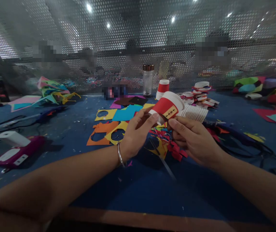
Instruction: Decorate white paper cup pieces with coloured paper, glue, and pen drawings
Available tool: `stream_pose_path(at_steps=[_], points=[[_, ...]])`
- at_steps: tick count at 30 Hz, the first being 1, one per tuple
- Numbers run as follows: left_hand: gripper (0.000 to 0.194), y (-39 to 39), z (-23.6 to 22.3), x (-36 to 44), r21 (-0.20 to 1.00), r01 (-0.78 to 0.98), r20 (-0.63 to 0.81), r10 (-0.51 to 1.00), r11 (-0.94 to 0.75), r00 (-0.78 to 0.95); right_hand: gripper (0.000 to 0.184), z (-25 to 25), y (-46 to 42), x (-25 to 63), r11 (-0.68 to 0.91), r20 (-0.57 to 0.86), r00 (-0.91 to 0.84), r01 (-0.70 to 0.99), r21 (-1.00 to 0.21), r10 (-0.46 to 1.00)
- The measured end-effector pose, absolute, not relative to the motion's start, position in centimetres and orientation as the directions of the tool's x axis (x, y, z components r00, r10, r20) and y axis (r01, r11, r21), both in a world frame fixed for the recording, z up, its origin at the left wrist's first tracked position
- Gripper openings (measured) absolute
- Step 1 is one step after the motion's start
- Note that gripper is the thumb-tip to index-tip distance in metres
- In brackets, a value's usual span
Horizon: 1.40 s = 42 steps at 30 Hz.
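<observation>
Above the middle of the table, a red paper cup [161,104] with white ends is held tilted, its wider end up and to the right. My left hand [138,132] is closed round the narrower end, thumb in front. My right hand [193,138] pinches at the cup's lower side, beside a yellow label [170,112] with dark characters. Its curled fingertips are partly hidden. Below lie red paper scraps [176,151] and a long thin blade-like tool [165,166], blurred.
Cut coloured paper sheets [117,129] with round holes lie ahead. Behind stand a glass bottle [148,80], another red cup [163,87] and a row of stacked white cups [194,112]. Corded tools [239,137] lie on both sides; a purple power strip [32,146] is at left.
</observation>
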<state>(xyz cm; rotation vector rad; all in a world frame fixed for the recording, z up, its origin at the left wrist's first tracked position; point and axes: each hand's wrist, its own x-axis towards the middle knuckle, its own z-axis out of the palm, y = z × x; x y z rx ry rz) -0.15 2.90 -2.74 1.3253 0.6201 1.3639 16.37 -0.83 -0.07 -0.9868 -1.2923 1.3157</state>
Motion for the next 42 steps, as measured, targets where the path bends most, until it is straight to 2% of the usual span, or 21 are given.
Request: stream_pose_path(at_steps=[5, 13, 26, 42], points=[[0.035, 3.01, -2.66, -0.02, 0.906, -0.345, 0.335, 0.915, -0.246, 0.226, 0.052, -0.29, -0.57, 16.36, 0.07, 0.09, -0.181, -0.114, -0.991, 0.979], [0.034, 2.59, -2.66, -0.54, 0.894, -0.145, 0.446, 0.877, -0.425, 0.177, 0.053, -0.26, -0.91, 16.03, 0.066, 0.09, -0.182, -0.132, -0.989, 0.979], [0.038, 2.41, -2.85, -0.39, 0.832, -0.038, 0.554, 0.825, -0.554, 0.109, 0.058, 0.03, -1.01, 15.69, 0.062, 0.081, -0.188, -0.107, -0.992, 0.979], [0.044, 2.5, -3.31, -0.25, 0.817, 0.04, 0.567, 0.814, -0.575, 0.122, 0.052, -0.47, -0.75, 15.98, 0.114, 0.133, -0.173, -0.116, -0.987, 0.976]])
